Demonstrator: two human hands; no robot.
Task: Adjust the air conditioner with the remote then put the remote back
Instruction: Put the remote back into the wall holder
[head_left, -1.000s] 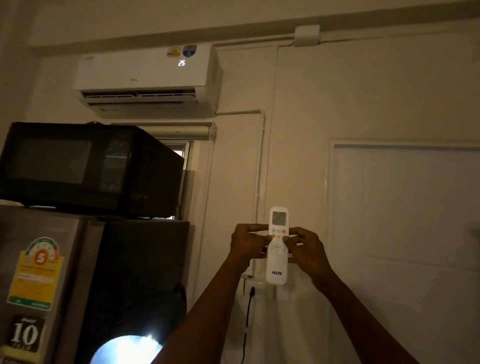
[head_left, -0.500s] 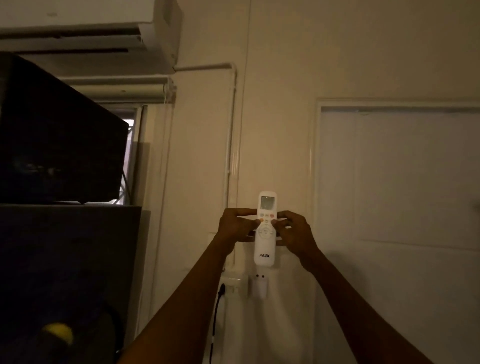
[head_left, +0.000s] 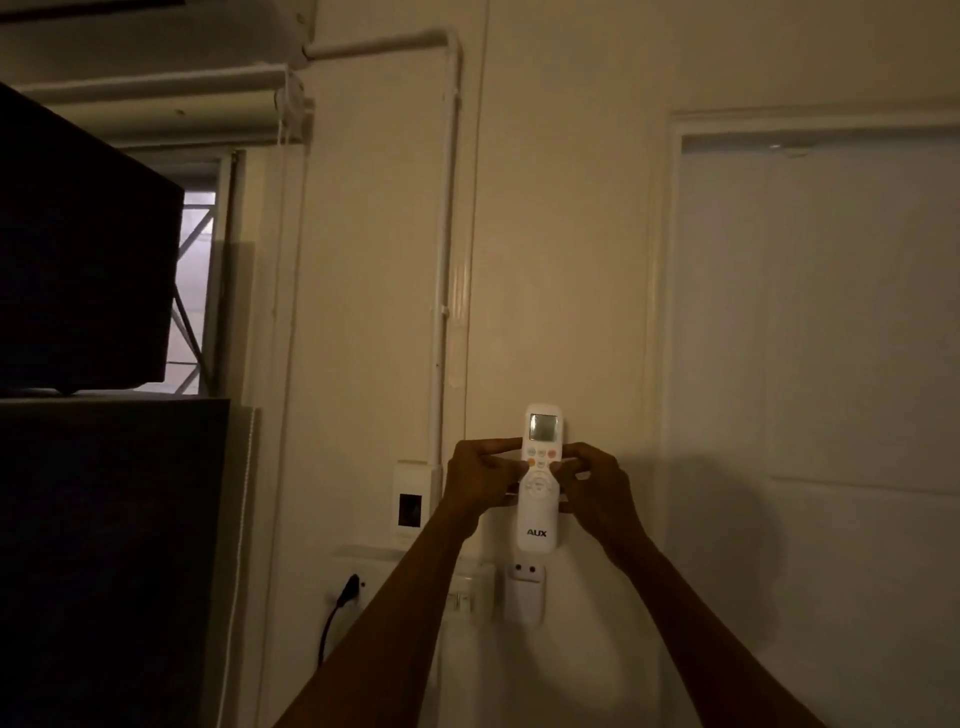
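A white remote (head_left: 539, 519) with a small screen and "AUX" lettering stands upright in front of the wall, low in the middle of the view. My left hand (head_left: 480, 480) grips its left edge and my right hand (head_left: 592, 486) grips its right edge, thumbs over the buttons. Directly below the remote a white wall holder (head_left: 525, 597) is fixed to the wall, a short gap under the remote's lower end. Only the bottom corner of the air conditioner (head_left: 156, 21) shows at the top left.
A dark microwave (head_left: 78, 249) sits on a dark fridge (head_left: 104, 545) at the left. A wall socket with a black plug and cable (head_left: 345, 592) and a switch box (head_left: 410, 506) are left of the holder. A white door (head_left: 821, 364) fills the right.
The view has dropped and shifted right, so the air conditioner has almost left the top. Both hands still hold the remote, which now sits lower, close above the wall holder.
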